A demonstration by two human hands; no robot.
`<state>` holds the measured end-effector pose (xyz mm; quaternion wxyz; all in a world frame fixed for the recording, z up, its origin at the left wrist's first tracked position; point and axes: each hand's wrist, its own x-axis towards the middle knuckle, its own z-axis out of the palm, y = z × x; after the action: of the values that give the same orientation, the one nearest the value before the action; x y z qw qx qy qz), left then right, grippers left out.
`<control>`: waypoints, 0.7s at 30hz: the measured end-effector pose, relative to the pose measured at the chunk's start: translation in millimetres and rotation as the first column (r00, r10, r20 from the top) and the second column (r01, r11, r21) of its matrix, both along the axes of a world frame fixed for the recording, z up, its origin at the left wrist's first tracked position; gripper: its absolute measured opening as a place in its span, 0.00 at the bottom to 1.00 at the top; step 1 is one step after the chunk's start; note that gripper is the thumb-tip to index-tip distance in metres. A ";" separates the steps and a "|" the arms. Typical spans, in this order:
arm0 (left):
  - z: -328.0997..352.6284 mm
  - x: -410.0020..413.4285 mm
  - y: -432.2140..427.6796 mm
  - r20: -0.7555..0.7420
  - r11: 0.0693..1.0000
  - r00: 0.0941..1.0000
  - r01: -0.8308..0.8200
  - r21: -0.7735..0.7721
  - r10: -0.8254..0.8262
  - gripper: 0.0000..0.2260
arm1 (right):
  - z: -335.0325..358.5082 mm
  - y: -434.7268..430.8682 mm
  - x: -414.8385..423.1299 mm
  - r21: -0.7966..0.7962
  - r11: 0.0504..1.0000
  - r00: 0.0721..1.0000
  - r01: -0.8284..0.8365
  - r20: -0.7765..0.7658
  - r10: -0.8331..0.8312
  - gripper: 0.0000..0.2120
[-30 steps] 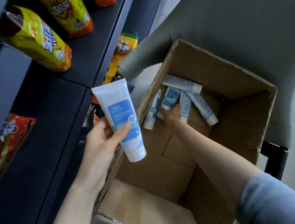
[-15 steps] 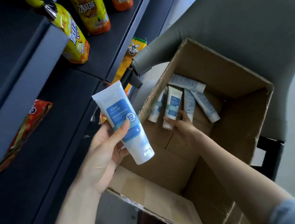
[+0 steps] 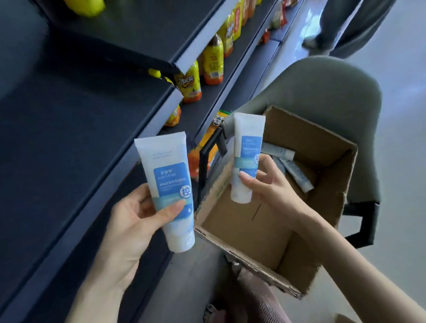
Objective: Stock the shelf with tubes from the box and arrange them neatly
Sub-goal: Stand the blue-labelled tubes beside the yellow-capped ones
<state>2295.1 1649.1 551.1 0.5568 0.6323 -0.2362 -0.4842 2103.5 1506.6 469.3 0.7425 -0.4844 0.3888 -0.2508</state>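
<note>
- two tubes are held up at once, one per hand, both white with blue labels and both cap end down.
- far left, the dark shelf (image 3: pixel 53 153) is stacked in tiers, and yellow drink bottles (image 3: pixel 189 86) are lined up on a tier further back.
- the first tube (image 3: pixel 169 187) is grasped by the left hand (image 3: pixel 135 226), with the thumb laid across the lower front of the label and the fingers tucked behind. it's held roughly upright in front of the shelf edge, just left of the box.
- the second tube (image 3: pixel 248 156) is gripped by the right hand (image 3: pixel 270 185), thumb pressed on the front near the cap and fingers curled round the far side. it's held over the near-left part of the box, tipped a little to the right at the top.
- the cardboard box (image 3: pixel 335 177) is sat open on a grey-green chair (image 3: pixel 328 83).
- a few more tubes (image 3: pixel 298 177) are left lying in the bottom by the far wall, partly hidden behind the right hand, so a count can't be given.
- top right, a blurry pair of legs (image 3: pixel 348 10) in grey trousers is seen on the floor beyond the chair.
</note>
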 end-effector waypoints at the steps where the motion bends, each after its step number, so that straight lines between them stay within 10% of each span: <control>1: 12.3 1.4 10.7 0.029 1.000 1.000 -0.010 -0.020 0.010 0.16 | 15.0 8.5 4.1 -0.033 0.999 1.000 -0.016 0.015 0.016 0.18; 21: 216.7 20.3 195.1 0.318 0.883 0.870 -0.234 -0.407 0.377 0.12 | 258.3 137.4 93.2 -0.494 0.805 0.866 -0.328 0.183 0.465 0.18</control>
<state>2315.5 1844.2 767.8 0.6744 0.6338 -0.3202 -0.2025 2196.7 1644.0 727.6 0.6965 -0.6696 0.0940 -0.2401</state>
